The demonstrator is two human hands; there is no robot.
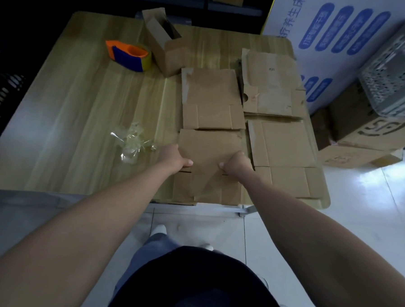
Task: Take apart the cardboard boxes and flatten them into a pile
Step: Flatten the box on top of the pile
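A flattened cardboard box (208,151) lies at the table's front edge. My left hand (175,157) holds its left side and my right hand (237,162) holds its right side, thumbs on top and the other fingers hidden under the board. Beyond it lies a second flattened box (211,99). To the right sit two more flat boxes, one far (269,86) and one near (286,155). One box (162,43) with open flaps still stands at the back of the table.
An orange and blue tape dispenser (129,55) sits at the back left of the wooden table (82,104). Crumpled clear tape (133,142) lies left of my left hand. Stacked cartons (362,129) and a grey crate (393,76) stand on the floor to the right.
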